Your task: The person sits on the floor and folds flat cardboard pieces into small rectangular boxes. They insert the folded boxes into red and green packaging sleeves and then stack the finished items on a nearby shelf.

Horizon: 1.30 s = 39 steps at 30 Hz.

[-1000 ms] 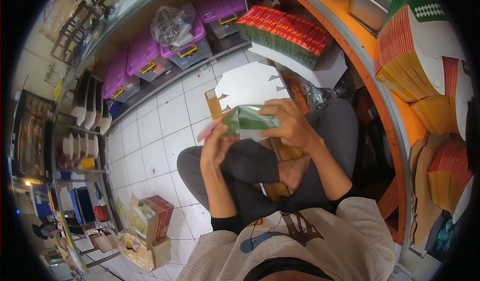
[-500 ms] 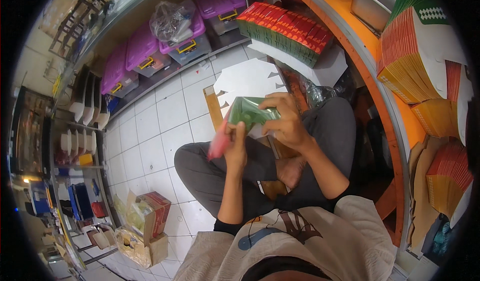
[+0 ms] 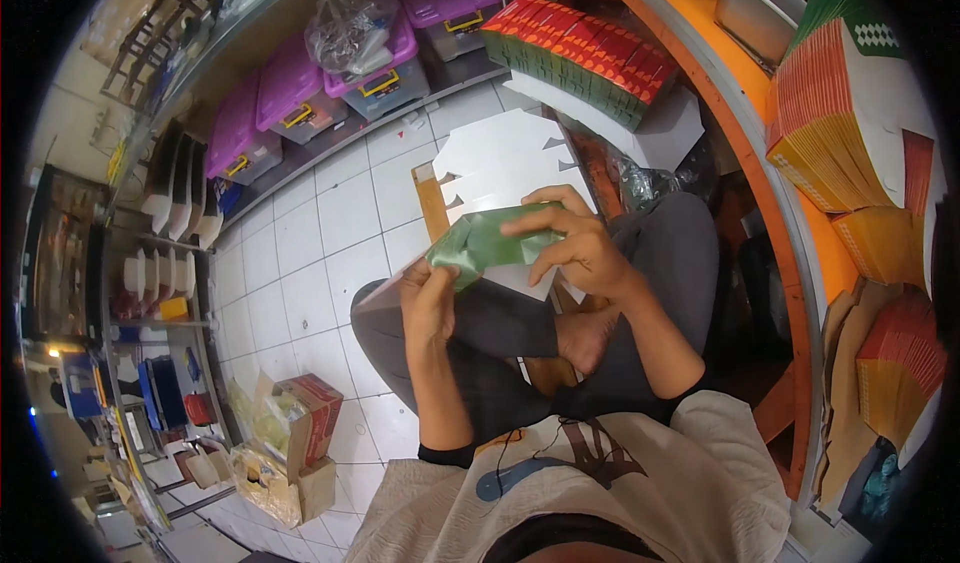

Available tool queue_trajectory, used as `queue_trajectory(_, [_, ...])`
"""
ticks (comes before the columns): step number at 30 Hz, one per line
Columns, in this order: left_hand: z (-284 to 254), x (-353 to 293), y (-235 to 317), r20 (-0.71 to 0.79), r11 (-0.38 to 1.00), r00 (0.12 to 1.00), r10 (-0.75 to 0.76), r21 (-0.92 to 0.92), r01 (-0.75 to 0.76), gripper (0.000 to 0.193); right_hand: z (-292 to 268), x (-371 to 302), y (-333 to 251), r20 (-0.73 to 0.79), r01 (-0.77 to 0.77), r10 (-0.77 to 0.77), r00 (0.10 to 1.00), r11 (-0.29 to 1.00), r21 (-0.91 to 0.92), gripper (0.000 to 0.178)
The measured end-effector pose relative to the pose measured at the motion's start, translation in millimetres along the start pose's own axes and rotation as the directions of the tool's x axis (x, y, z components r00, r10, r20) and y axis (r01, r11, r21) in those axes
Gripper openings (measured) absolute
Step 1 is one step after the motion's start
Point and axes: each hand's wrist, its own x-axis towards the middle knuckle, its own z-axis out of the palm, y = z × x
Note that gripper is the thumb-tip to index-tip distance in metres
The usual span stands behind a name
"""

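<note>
Between my hands, above my crossed legs, is a glossy green cardboard box blank, partly folded, with a pale flap at its left end. My left hand pinches its near left corner between thumb and fingers. From the right, my right hand grips the other end, its fingers bent over the green face. Beneath and beyond lie flat white die-cut cardboard sheets, with notches along their edges. The underside of the held piece is hidden.
A row of red-and-green boxes stands beyond the sheets. Purple-lidded bins line the far shelf. Folded cartons crowd the orange shelf at right. An opened carton sits on the tiled floor at left.
My left hand has moved left and down, drawing the box blank out wider and flatter. Its red side has swung out of sight. My right hand keeps hold and has shifted slightly.
</note>
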Motion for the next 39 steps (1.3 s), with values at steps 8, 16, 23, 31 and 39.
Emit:
queue_trajectory(8, [8.1,-1.1,-16.8,-0.1,0.997,0.994,0.04,0.074,-0.032,0.029,7.0,10.6,-12.7,-0.009,-0.044,0.043,0.999,0.956,-0.29,0.029])
queue_trajectory(16, [53.0,4.8,-23.4,-0.175,0.918,0.959,0.225,0.368,-0.148,0.021,4.2,4.5,-19.1,-0.098,-0.228,0.207,0.974,0.902,-0.366,0.028])
queue_trajectory(23, [42.2,9.8,-31.9,0.033,0.87,0.979,0.202,0.453,-0.195,0.024,4.6,1.8,-12.0,-0.218,-0.221,0.176,0.96,0.954,-0.205,0.025])
queue_trajectory(31, [41.6,7.3,-35.5,-0.031,0.984,0.986,0.166,-0.053,-0.168,0.028,13.1,9.1,-20.8,-0.219,-0.143,0.076,0.973,0.939,-0.312,0.018])
queue_trajectory(39, [30.9,-4.2,-57.7,0.244,0.524,0.766,0.594,0.605,-0.599,0.025,27.7,5.4,-28.9,-0.23,-0.107,0.045,0.972,0.958,-0.265,0.011])
